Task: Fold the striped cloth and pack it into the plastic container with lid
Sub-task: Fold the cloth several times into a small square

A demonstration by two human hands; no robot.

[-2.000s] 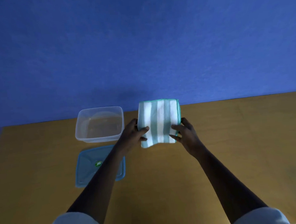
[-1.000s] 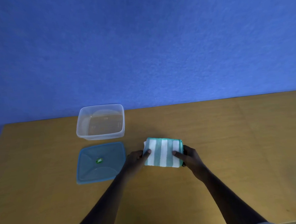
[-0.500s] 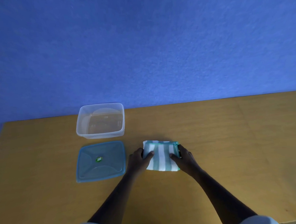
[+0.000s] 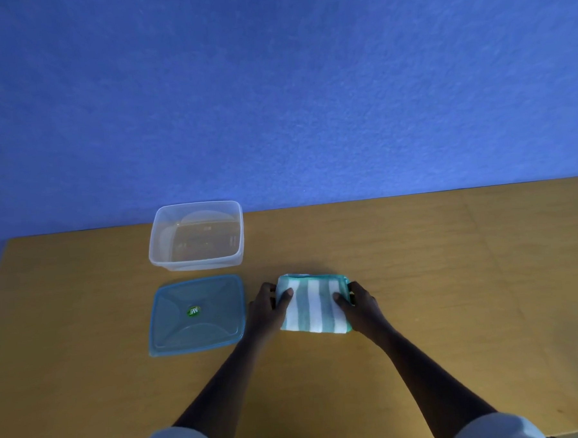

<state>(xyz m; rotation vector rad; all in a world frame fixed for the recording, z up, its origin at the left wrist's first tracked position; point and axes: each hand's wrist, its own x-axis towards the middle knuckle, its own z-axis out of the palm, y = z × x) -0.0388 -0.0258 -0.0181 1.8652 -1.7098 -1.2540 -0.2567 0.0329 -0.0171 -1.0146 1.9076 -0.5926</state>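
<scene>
Cloth first: your striped cloth (image 4: 314, 304) lies folded into a compact rectangle on the wooden table (image 4: 451, 277), teal and white stripes running away from you. Your left hand (image 4: 267, 308) grips its left edge, thumb on top and fingers curled round the side; your right hand (image 4: 360, 303) does the same on its right edge, thumb pressed onto the top layer. Just left of the cloth, past your left hand, the blue lid (image 4: 196, 315) lies flat with a green sticker at its middle. Beyond the lid, further from the cloth, stands the clear plastic container (image 4: 196, 235), open and with no cloth inside, at the table's far edge by the blue wall (image 4: 274, 85)
</scene>
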